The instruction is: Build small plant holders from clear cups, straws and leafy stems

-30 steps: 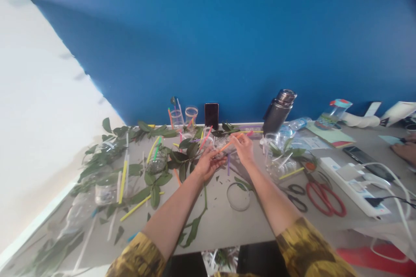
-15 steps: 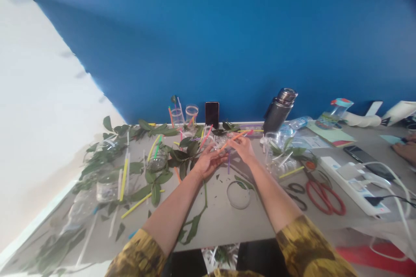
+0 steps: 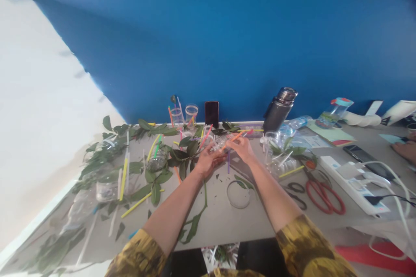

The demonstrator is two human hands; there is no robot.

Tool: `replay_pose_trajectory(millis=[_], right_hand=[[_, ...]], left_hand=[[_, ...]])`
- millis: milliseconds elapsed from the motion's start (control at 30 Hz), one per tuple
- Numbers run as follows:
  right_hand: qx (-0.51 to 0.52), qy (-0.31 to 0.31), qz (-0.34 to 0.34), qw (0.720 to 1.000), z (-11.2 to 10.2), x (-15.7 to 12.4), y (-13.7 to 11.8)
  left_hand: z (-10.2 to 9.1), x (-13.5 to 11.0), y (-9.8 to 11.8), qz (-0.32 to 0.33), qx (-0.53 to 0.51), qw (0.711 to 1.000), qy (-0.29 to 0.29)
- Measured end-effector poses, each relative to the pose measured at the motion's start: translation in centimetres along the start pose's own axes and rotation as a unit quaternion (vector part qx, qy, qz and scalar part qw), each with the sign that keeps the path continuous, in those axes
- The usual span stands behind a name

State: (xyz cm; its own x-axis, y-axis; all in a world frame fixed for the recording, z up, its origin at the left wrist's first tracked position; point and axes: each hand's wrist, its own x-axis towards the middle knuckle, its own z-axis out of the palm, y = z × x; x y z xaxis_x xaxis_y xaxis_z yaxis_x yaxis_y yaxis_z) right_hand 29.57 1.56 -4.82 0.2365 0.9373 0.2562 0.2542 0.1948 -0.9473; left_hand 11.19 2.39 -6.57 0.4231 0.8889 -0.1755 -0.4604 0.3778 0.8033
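Between my hands a clear plastic bottle lies low over the table, partly hidden by fingers. My left hand has its fingers curled against the near side of this bottle. My right hand pinches an orange straw, which slants down to the left across the bottle toward my left fingertips. A pink-red straw sticks up just behind my left hand. Below the fingers a purple straw points toward me. Dark green leaves spread to the left of my left hand.
Nearer me lies a roll of tape. Red-handled scissors, a white power strip and a dark thermos stand to the right. A phone leans on the blue wall. Leafy cuttings cover the left. Another person's hand shows far right.
The orange straw and my right fingers have shifted slightly to the left. My left fingers have drawn in a little; the other things lie as before.
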Motion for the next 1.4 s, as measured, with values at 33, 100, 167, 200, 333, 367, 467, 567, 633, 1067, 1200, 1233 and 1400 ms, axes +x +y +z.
replay_pose_trajectory(millis=[33, 100, 167, 200, 333, 367, 467, 567, 633, 1067, 1200, 1233, 1400], right_hand=[[0.002, -0.001, 0.002, 1.000, 0.0, 0.0, -0.1], [0.001, -0.002, 0.004, 1.000, 0.0, -0.1, -0.2], [-0.002, -0.006, 0.009, 1.000, -0.1, -0.1, -0.4], [-0.003, -0.008, 0.013, 1.000, -0.1, -0.1, -0.4], [-0.001, -0.019, 0.022, 1.000, -0.3, -0.1, -0.7], [0.000, -0.023, 0.021, 1.000, -0.4, -0.2, -0.7], [-0.004, -0.028, 0.010, 1.000, -0.4, -0.2, -1.0], [-0.007, -0.027, 0.011, 1.000, -0.4, -0.2, -1.0], [0.002, -0.023, 0.018, 1.000, -0.4, -0.2, -0.7], [-0.052, -0.019, -0.012, 0.998, -0.3, 0.1, -0.1], [-0.041, -0.016, 0.003, 0.999, -0.1, 0.0, -0.3], [-0.041, -0.019, 0.001, 0.999, -0.1, 0.0, -0.4], [-0.014, -0.057, -0.014, 0.998, -0.4, 0.0, -0.7]], left_hand=[[0.0, 0.0, 0.0, 0.004, 0.004, 1.000, -0.001], [-0.1, 0.1, 0.0, 0.008, 0.015, 1.000, -0.001], [-0.1, 0.1, -0.1, 0.006, 0.027, 1.000, 0.003], [-0.1, 0.1, -0.1, 0.003, 0.033, 0.999, 0.004], [-0.1, 0.0, -0.1, -0.003, 0.056, 0.998, 0.021], [0.0, 0.0, 0.0, -0.003, 0.058, 0.998, 0.027], [0.0, -0.2, 0.2, 0.003, 0.058, 0.998, 0.028], [0.0, -0.2, 0.4, 0.011, 0.057, 0.998, 0.024], [0.1, -0.2, 0.5, 0.006, 0.060, 0.998, 0.021], [0.1, 0.1, -0.1, 0.056, 0.054, 0.997, 0.028], [0.1, 0.0, 0.0, 0.060, 0.079, 0.994, 0.033], [0.1, 0.0, 0.1, 0.062, 0.084, 0.994, 0.036], [0.0, 0.1, 0.3, 0.062, 0.074, 0.994, 0.041]])
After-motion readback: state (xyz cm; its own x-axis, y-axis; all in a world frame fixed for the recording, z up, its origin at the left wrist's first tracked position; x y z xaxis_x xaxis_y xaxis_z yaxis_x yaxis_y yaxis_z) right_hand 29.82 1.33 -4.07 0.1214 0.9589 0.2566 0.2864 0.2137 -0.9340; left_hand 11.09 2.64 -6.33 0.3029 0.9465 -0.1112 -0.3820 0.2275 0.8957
